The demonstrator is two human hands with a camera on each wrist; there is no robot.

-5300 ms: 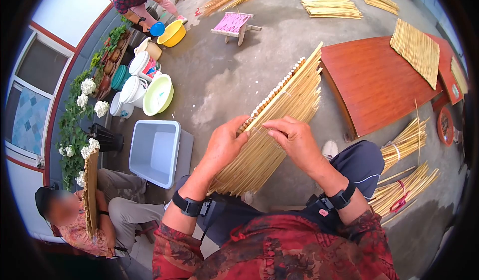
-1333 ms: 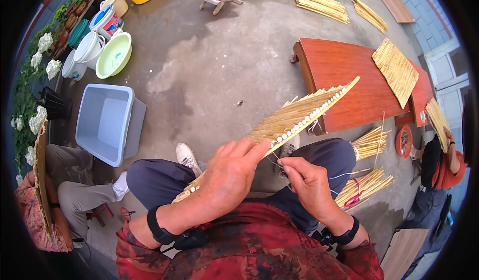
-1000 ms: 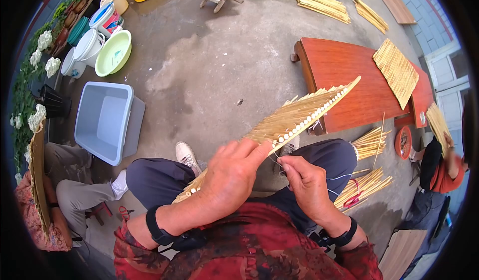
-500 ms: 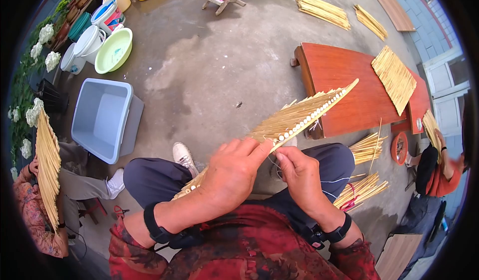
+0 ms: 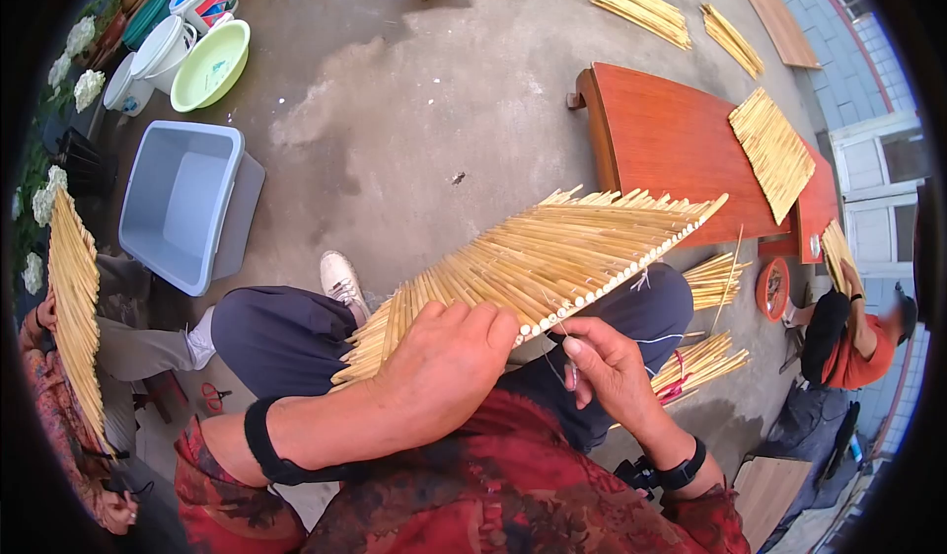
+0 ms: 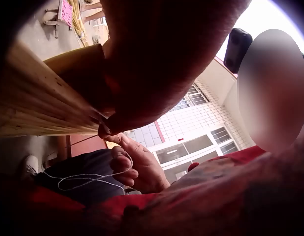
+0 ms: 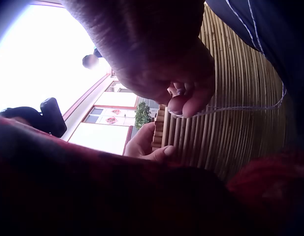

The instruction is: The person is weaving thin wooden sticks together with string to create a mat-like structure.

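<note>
A slanting mat of straw-coloured stalks (image 5: pixel 533 258) lies across the lap, tilted so its broad face shows in the head view. Along its near edge runs a row of pale cut ends. My left hand (image 5: pixel 444 357) grips the mat's near edge, thumb underneath in the right wrist view. Just to the right, my right hand (image 5: pixel 607 362) pinches white thread (image 5: pixel 656 340) close below the same edge. In the left wrist view the thread (image 6: pixel 83 178) hangs in loose loops from the right hand's fingers. The right wrist view shows the stalks (image 7: pixel 235 83) from beneath.
A red-brown table (image 5: pixel 681 149) bearing another mat (image 5: pixel 774 154) stands ahead right. Stalk bundles (image 5: pixel 698 369) lie beside the right knee. At left are a grey-blue tub (image 5: pixel 182 199), a green basin (image 5: pixel 212 66) and buckets. Seated people at both sides hold mats.
The mat has tipped, so more of its broad face shows than half a second ago. My left hand has shifted slightly down and left. Earlier, the mat stood more lengthwise between both hands.
</note>
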